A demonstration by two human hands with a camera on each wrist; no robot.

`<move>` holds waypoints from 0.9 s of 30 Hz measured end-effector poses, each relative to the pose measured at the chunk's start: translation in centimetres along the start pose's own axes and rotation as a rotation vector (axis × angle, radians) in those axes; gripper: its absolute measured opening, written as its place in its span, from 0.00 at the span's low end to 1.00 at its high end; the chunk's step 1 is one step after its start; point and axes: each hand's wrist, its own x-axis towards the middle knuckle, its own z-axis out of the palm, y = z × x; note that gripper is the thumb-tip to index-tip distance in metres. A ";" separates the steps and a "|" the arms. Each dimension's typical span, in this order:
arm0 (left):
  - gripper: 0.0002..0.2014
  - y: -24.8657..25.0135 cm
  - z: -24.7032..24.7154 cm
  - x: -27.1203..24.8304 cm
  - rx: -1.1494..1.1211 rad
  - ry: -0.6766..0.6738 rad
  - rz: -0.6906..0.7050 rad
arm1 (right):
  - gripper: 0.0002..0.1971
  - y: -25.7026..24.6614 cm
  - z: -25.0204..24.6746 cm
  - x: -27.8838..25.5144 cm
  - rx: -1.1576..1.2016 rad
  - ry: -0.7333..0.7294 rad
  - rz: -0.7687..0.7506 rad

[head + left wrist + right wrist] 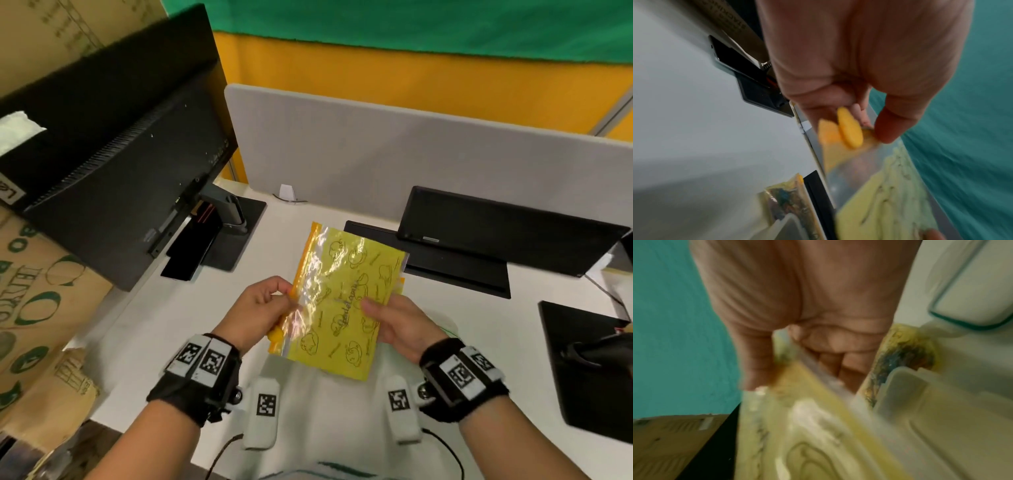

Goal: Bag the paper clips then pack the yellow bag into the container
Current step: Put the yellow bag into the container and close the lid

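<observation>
While I stand at the white desk (144, 342), a grey divider panel (376, 147) closes off its far edge, with a yellow wall and a green cloth (411, 27) above it. One black monitor (113, 164) leans in on my left with cardboard boxes (30, 308) beside it, and a second monitor (496, 233) sits to the right behind the bag.

I hold the yellow bag (342, 301) up in the air over the desk, tilted, its orange zip strip running along the left edge. My left hand (257, 308) pinches that zip edge, thumb and fingertips curled onto it near the orange slider (850, 128). My right hand (397, 322) grips the opposite side of the bag, thumb on the printed front and fingers curled behind it.

From my right wrist I see a clear container (941, 426) on the desk below the bag, its teal-rimmed lid (972, 293) lying just beyond it, and between them a second small bag (900, 356) with dark and blue contents. I cannot tell whether any paper clips are inside the bag I hold.
</observation>
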 end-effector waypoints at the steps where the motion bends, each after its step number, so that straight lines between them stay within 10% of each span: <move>1: 0.06 -0.2 0.2 -0.1 -0.003 -0.010 -0.025 | 0.27 0.0 0.1 0.1 -0.019 0.023 -0.021; 12: 0.12 -1.2 -0.1 -0.5 -0.211 -0.209 -0.046 | 0.12 -0.1 -2.4 -1.7 0.074 -0.078 -0.099; 15: 0.14 -1.2 0.6 -0.5 -0.172 -0.164 -0.058 | 0.23 -0.1 -2.4 -1.8 -0.012 -0.048 -0.063; 19: 0.07 -1.1 1.4 -0.6 -0.116 -0.139 -0.053 | 0.13 -0.1 -3.3 -2.5 0.065 -0.140 0.005; 22: 0.07 -1.9 1.9 -0.4 0.037 -0.076 0.079 | 0.29 0.5 -3.9 -2.3 0.243 -0.132 -0.019; 27: 0.12 -2.4 2.7 0.4 0.114 0.053 0.193 | 0.17 2.2 -2.6 -1.9 -0.188 0.045 0.082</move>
